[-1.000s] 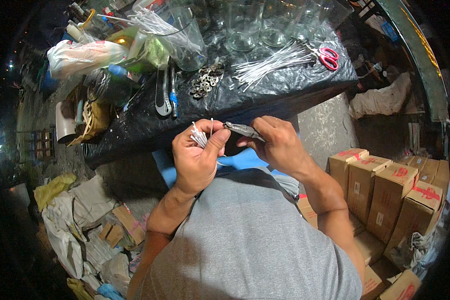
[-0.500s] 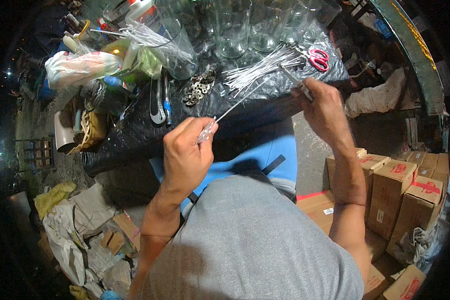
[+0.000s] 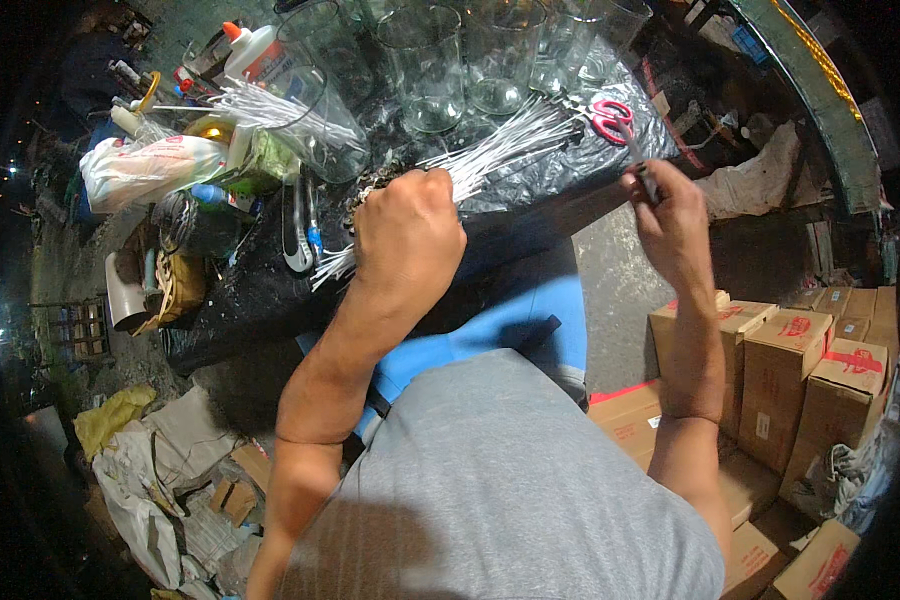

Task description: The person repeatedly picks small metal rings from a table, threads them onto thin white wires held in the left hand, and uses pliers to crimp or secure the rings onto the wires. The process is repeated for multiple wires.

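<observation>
My left hand (image 3: pixel 410 235) is a fist, back toward me, at the near edge of the black-covered table. From its left side stick out the ends of a bunch of thin white sticks (image 3: pixel 335 266); the fingers are mostly hidden. A loose pile of similar white sticks (image 3: pixel 510 142) lies just beyond that hand. Small metal pieces (image 3: pixel 372 180) show partly behind the fist. Off to the right, my right hand (image 3: pixel 670 205) is closed round a slim metal tool (image 3: pixel 641 168), blurred, its tip pointing away from me. Scissors with red handles (image 3: pixel 611 121) lie close beyond it.
Clear glass cylinders (image 3: pixel 425 85) stand along the back. One tilted glass (image 3: pixel 335 150) holds white sticks. An adjustable wrench (image 3: pixel 297 235), a white glue bottle (image 3: pixel 253 52) and a plastic bag (image 3: pixel 150 168) sit at left. Cardboard boxes (image 3: pixel 785 370) are stacked to my right.
My left hand has moved away from me and turned over, so the stick ends now point left. My right hand has shifted slightly right with the tool. The view has moved a little.
</observation>
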Available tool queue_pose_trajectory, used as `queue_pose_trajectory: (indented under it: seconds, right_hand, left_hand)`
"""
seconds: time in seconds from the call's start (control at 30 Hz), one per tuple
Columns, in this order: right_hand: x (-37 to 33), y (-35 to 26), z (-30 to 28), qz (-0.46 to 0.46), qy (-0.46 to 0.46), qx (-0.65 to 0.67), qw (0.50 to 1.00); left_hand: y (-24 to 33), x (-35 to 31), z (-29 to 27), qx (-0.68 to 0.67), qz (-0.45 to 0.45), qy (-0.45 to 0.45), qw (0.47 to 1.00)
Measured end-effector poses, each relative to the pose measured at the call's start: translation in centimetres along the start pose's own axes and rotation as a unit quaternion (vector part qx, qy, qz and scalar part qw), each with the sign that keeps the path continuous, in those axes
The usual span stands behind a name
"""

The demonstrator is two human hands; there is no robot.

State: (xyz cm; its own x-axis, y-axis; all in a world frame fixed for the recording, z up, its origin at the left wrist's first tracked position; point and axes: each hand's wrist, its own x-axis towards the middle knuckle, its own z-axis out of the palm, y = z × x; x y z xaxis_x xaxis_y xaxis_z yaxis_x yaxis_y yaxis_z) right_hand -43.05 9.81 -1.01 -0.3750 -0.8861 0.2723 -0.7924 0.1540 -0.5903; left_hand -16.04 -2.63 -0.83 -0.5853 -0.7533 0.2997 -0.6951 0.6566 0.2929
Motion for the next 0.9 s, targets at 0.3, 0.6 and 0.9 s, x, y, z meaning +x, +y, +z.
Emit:
queue_pose_trajectory:
  seconds: [0.3, 0.6, 0.9]
  right_hand:
    - [-1.3, -3.1, 5.5, 0.028, -0.017, 0.263, 0.964]
    - [-4.1, -9.1, 8.5, -0.013, -0.211, 0.455, 0.865]
    - [-5.5, -9.2, 10.2, 0.095, -0.254, 0.480, 0.834]
  left_hand:
    - [0.0, -0.7, -1.8, -0.170, -0.032, 0.065, 0.983]
    - [-2.9, -8.1, -0.7, -0.772, -0.310, -0.275, 0.483]
    - [-2.4, -11.7, 0.7, -0.749, -0.289, -0.183, 0.567]
